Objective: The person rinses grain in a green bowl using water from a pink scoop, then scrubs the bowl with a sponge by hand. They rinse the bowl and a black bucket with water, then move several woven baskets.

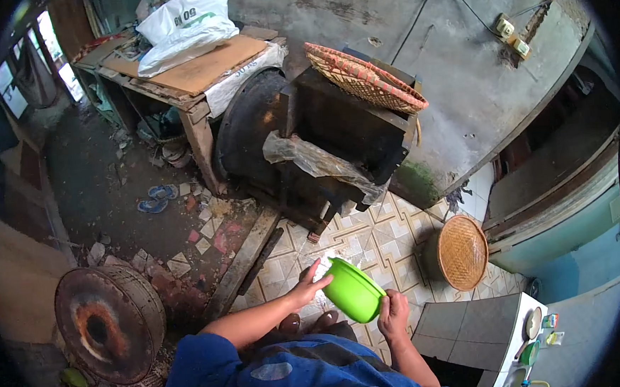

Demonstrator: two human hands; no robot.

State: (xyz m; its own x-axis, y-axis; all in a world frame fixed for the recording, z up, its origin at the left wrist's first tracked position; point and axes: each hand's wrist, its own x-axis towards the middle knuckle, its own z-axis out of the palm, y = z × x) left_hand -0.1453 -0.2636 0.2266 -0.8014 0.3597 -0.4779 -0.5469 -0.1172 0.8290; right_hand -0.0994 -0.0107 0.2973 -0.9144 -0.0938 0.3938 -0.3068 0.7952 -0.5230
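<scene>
A bright green plastic basin [354, 292] is tilted on its side in front of my body, its outer wall and bottom towards me. My right hand [393, 312] grips its rim at the right. My left hand [309, 287] is at its upper left end, fingers apart, thumb near or against the rim; whether it bears any of the basin cannot be told. Just beyond the left hand, something white [322, 267] shows at the basin's mouth and on the tiles; what it is stays unclear. The basin's inside is hidden.
Past the tiled floor [387, 231] stands a blackened stove-like box [337, 122] with a woven tray [367, 78] on top. A woven round lid [463, 253] covers a container at right. A wooden beam [245, 261] edges the floor; a rusty drum [110, 323] stands left, a tiled counter [467, 333] lower right.
</scene>
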